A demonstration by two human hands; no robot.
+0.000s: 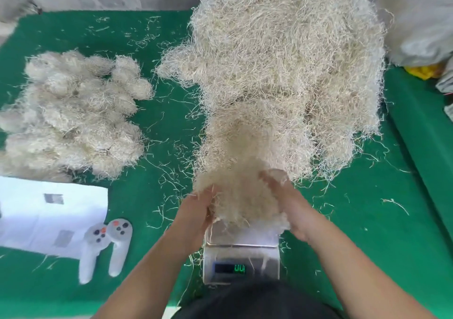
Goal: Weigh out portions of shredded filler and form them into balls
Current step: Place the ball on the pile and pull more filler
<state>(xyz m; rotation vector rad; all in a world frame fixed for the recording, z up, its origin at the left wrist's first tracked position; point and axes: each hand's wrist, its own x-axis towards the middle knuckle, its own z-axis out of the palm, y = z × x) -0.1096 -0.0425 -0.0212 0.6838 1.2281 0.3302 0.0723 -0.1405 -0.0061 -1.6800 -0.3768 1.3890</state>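
Left hand (196, 210): fingers curl into the near-left side of the portion (235, 196), gripping it; the tips are buried in strands.
Right hand (286, 203): fingers wrap the portion's right side — the two hands cup it between them, likely to compress it into a ball or settle it for weighing.
Portion: a pale, springy tuft of thin wiry shreds, low centre of the frame, over the scale (241, 257); whether it rests on the pan I cannot tell.
Scale: small, silvery, flat metal pan, green digits too blurred to read — set close to the body.
Loose heap (282, 73): big tangled mound, upper centre-right, just behind the scale for easy reach.
Finished balls (73, 112): fuzzy rounded clumps massed at left, apart from the raw heap.
Table cover (367, 232): green felt-like surface, littered with stray strands.
Controller (105, 247): smooth white plastic, lower left, beside a white sheet (44, 210).
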